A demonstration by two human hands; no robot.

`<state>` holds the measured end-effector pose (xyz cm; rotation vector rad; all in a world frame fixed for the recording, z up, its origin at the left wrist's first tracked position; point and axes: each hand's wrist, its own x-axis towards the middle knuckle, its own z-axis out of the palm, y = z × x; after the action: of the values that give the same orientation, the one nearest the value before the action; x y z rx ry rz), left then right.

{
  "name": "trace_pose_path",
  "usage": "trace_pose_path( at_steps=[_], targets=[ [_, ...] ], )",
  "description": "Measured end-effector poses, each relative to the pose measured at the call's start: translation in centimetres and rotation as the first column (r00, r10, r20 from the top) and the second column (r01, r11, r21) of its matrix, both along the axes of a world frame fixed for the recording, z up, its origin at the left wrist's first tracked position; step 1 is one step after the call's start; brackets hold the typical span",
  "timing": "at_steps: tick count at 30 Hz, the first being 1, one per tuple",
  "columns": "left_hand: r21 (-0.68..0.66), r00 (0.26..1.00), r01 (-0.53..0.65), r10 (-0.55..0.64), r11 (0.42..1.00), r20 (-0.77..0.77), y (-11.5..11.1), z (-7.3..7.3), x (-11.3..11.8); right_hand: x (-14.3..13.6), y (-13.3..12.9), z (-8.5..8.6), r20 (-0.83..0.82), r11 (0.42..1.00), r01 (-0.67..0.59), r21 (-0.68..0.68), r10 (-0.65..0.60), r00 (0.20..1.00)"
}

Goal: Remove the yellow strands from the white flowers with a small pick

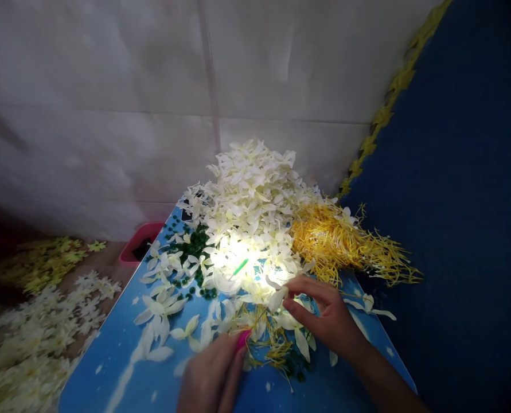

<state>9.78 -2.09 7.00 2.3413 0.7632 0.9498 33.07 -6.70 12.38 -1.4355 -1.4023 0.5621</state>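
My left hand is closed around a small bright pink handle at the front of the blue table; the fingers hide most of it. My right hand pinches a white fabric flower between thumb and fingertips, just above the table. A thin dark line seems to run from the pink handle toward this flower, but whether they touch I cannot tell. Yellow stamen strands lie loose beneath both hands. A green-handled tool rests in the bright spot by a small clear round container.
White flowers are heaped against the tiled wall. To their right lies a bundle of yellow strands. Dark green small pieces scatter the blue table at left. A pink basin and more flowers sit on the floor.
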Motion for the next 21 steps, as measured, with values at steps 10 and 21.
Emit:
trace_pose_path(
  at_steps=[10, 21],
  targets=[
    [0.003, 0.999, 0.034, -0.034, 0.999, 0.007, -0.3, 0.3, 0.4, -1.2, 0.1, -0.6, -0.031, 0.992, -0.111, -0.068, 0.109, 0.994],
    [-0.027, 0.993, -0.115, 0.114, 0.993, -0.026, -1.8, -0.9, 0.2, -2.2, -1.0, -0.8, -0.110, 0.995, -0.089, -0.040, 0.084, 0.990]
  ],
)
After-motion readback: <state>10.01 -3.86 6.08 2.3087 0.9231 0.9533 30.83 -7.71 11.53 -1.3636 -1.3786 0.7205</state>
